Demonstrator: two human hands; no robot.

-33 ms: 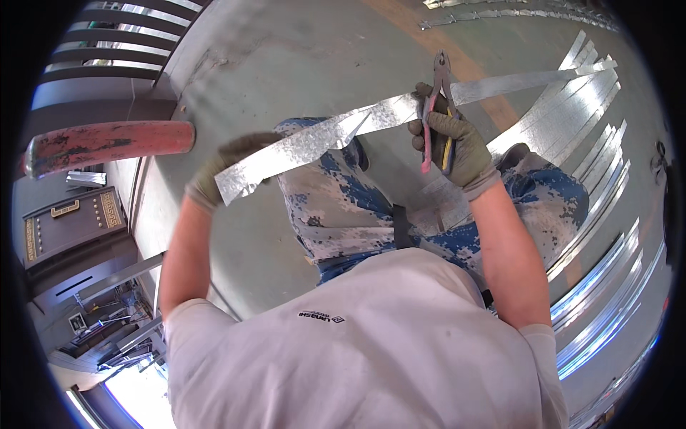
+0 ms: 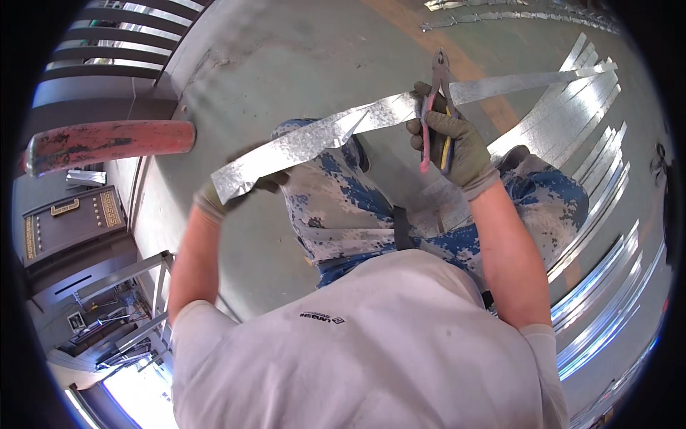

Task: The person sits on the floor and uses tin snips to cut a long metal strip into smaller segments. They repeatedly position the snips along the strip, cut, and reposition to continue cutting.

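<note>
A long, thin silvery metal strip point(image 2: 304, 144) stretches across in front of me, creased along its left half. My right hand point(image 2: 461, 146), in a dark green work glove, is closed around pliers point(image 2: 441, 75) with pink and blue-yellow handles. The pliers' jaws point away from me, and the strip runs through this same hand. Behind the strip's left end is my gloved left hand point(image 2: 270, 181), a little blurred. Some of its fingers show below the strip's lower edge; the rest are hidden, so its grip cannot be made out.
Flat metal strips point(image 2: 547, 118) lie fanned out on the floor at the right, with more long strips point(image 2: 600, 300) nearer me. Spiked metal lengths point(image 2: 514, 14) lie at the far edge. A worn red post point(image 2: 114, 146) juts in from the left. My camouflage-clad knees point(image 2: 343, 200) are below the strip.
My left hand has shifted lower behind the strip, its fingers now showing below the edge. The strip's left end has moved slightly left and up. My right hand and pliers stay nearly still.
</note>
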